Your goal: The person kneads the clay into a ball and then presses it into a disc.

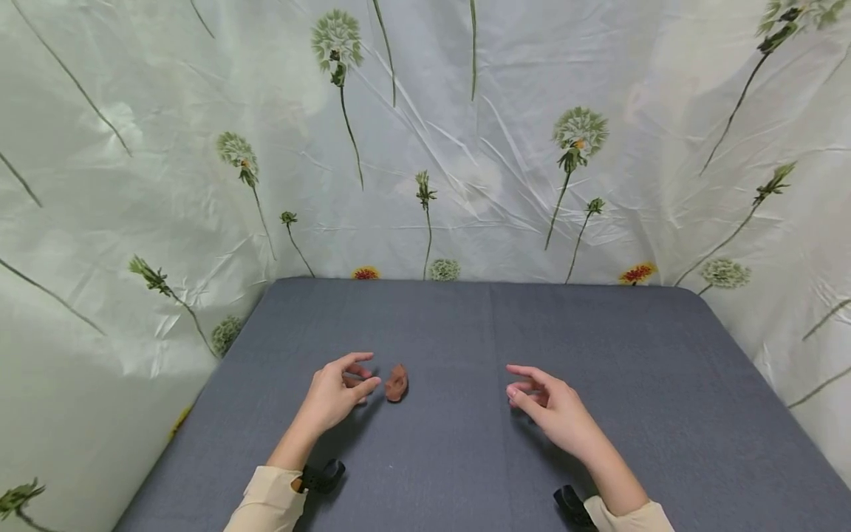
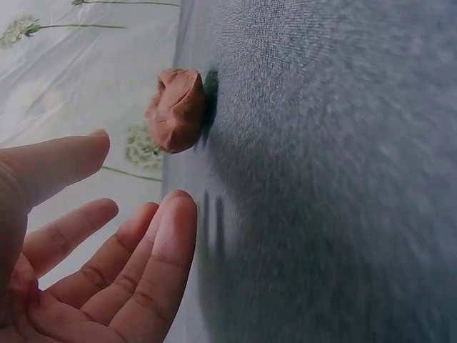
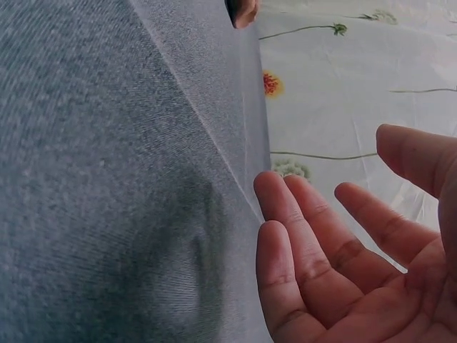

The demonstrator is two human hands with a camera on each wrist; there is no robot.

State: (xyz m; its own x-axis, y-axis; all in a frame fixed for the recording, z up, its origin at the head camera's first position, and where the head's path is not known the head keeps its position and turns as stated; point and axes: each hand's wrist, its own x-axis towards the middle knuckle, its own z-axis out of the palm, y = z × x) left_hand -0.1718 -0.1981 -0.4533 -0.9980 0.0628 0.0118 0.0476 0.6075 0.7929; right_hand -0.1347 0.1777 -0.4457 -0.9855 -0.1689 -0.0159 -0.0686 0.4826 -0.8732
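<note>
A small reddish-brown lump (image 1: 397, 383), with a creased, clay-like surface, lies left of the middle of the grey cloth-covered table (image 1: 452, 458). My left hand (image 1: 337, 389) hovers just left of it, fingers loosely bent and thumb apart from them, holding nothing. In the left wrist view the lump (image 2: 176, 111) sits beyond the fingertips, with a gap between. Farther right, my right hand (image 1: 555, 410) is held over the cloth with relaxed fingers and an empty palm. From the right wrist, its fingers (image 3: 275, 261) appear spread above their own shadow.
A pale curtain (image 1: 465, 148) printed with dandelions hangs behind the table and along its sides. One straight crease (image 1: 493, 332) runs through the cloth near the middle. Black straps (image 1: 322, 476) are worn at both wrists, below beige sleeves (image 1: 269, 499).
</note>
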